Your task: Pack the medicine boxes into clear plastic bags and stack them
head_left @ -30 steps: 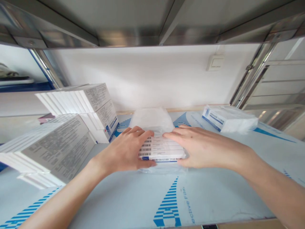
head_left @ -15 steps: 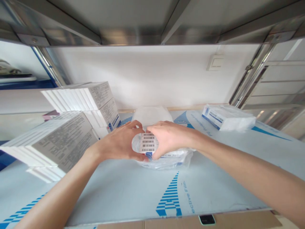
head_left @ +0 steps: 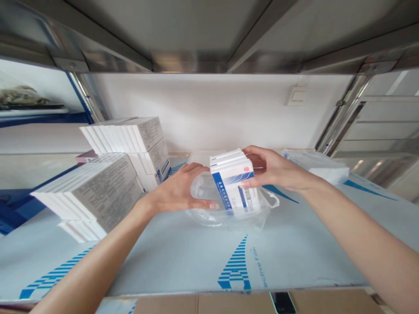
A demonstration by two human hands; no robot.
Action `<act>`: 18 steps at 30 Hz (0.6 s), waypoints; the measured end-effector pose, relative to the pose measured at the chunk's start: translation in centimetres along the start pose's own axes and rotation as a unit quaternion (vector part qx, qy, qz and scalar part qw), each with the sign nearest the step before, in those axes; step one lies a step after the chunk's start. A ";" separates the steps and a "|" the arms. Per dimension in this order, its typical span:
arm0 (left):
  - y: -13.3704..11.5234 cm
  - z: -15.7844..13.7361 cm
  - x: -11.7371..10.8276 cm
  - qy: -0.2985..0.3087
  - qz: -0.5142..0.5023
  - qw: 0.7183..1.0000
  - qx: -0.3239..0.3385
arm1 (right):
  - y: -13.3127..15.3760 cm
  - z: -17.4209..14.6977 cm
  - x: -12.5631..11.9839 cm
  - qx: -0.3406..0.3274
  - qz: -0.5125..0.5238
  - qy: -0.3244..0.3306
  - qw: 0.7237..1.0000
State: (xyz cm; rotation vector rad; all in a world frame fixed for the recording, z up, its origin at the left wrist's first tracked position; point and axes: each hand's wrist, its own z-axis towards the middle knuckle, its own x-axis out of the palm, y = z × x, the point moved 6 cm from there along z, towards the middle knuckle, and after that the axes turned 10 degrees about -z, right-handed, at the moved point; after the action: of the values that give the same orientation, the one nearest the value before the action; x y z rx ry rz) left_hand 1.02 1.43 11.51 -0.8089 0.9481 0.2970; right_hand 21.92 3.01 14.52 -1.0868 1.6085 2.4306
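Observation:
My right hand (head_left: 265,168) is closed on a stack of white and blue medicine boxes (head_left: 234,181), gripping it by the upper right side. The stack stands tilted, its lower part inside a clear plastic bag (head_left: 209,218) on the film-covered shelf. My left hand (head_left: 186,187) is at the bag's left side, thumb and fingers apart in a wide curve around the bag's mouth. Its thumb tip lies close to the front of the boxes, and whether it pinches any of the film is unclear.
White boxes (head_left: 108,187) stand in stacked rows on the left. A plastic-wrapped pack (head_left: 317,165) lies at the back right. Overhead runs a metal shelf (head_left: 190,39). A phone (head_left: 283,302) rests on cardboard (head_left: 232,303) below the front edge.
The boxes have been raised and tilted partly out of the bag by my right hand, which moved up and right. My left hand stays at the bag's left side. The view shifted slightly.

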 end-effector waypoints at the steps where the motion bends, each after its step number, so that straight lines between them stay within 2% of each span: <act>1: 0.0 0.1 -0.2 -0.026 -0.008 1.000 0.003 | -0.3 0.1 -0.5 -0.003 0.032 -0.034 0.999; 4: -0.5 0.3 -1.0 -0.122 -0.014 0.992 0.017 | -1.0 0.6 -1.8 -0.016 0.117 -0.123 0.985; 8: -2.3 0.5 -2.5 -0.235 -0.034 0.971 0.039 | -0.5 2.2 -2.7 -0.055 0.177 -0.185 0.965; 12: -4.0 0.8 -3.1 -0.226 -0.116 0.963 0.086 | 1.5 3.9 -2.4 -0.074 0.181 -0.194 0.961; 15: -4.2 0.3 -3.8 -0.228 -0.185 0.951 0.094 | 3.2 4.6 -1.6 -0.089 0.179 -0.191 0.961; 18: -3.7 -1.4 -4.9 -0.252 -0.241 0.935 0.058 | 5.0 4.9 -0.1 -0.134 0.176 -0.128 0.967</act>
State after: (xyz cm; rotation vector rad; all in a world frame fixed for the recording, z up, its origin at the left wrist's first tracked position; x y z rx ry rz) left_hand -0.59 -1.53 16.84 -0.7784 0.2647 0.0110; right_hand 17.42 4.77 19.61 -0.5016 1.5305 2.9367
